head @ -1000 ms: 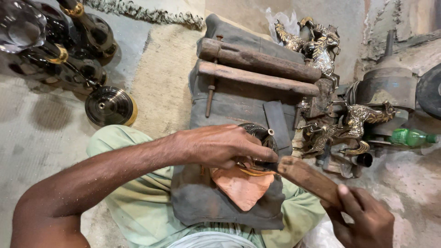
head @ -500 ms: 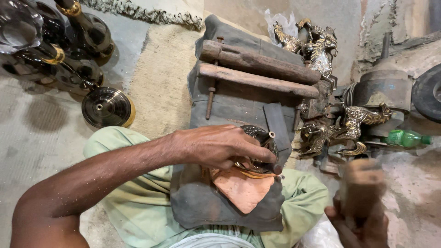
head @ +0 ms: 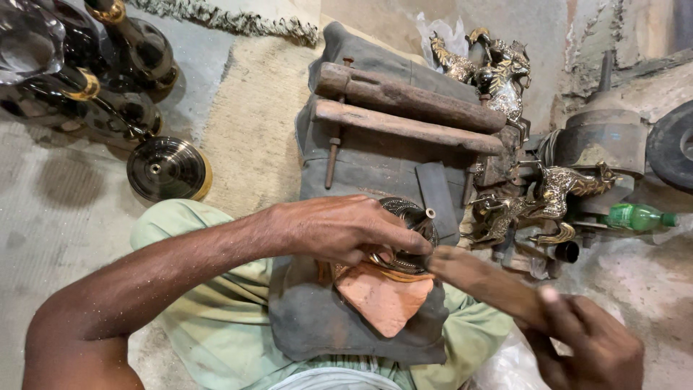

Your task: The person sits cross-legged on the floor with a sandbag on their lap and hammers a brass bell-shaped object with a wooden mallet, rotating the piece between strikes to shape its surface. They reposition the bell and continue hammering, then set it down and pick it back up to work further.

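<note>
I am pinning a round engraved brass piece (head: 408,235) on the grey cloth pad (head: 317,318) with my left hand (head: 339,230), fingers clamped on its rim. My right hand (head: 588,347) is gripping a wooden stick (head: 485,280), its tip touching the piece; the engraving looks largely done, though I cannot judge what is left.

Brass horse figurines (head: 548,202) – green bottle (head: 639,217) beside; dark vessels (head: 94,79).

A metalcraft workshop: brass figurines (head: 556,195), polished vessels (head: 167,167), wooden clamp (head: 408,108)
</note>
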The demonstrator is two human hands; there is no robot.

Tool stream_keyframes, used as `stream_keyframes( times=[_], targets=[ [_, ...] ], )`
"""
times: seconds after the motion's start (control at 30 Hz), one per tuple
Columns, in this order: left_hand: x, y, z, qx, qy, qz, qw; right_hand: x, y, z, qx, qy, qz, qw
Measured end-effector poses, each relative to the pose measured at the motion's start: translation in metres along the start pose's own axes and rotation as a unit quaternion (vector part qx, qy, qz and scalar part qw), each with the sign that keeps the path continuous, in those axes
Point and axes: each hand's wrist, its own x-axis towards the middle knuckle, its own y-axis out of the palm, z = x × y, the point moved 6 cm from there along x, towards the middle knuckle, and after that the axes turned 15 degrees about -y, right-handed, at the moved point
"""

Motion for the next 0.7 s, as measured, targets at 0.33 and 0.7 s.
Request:
stream_keyframes(
  times=[0.33,0.7],
  targets=[
    [-0.003,-0.003,0.009,-0.004,-0.028,0.008,1.0,0.017,-0.01,-0.008,0.154,0.143,-0.04,0.977],
    [-0.005,-0.008,0.013,0.01,0.021,-0.022,0.999,0.036,-0.022,-0.006,0.006,-0.017,-0.009,1.0]
  ],
)
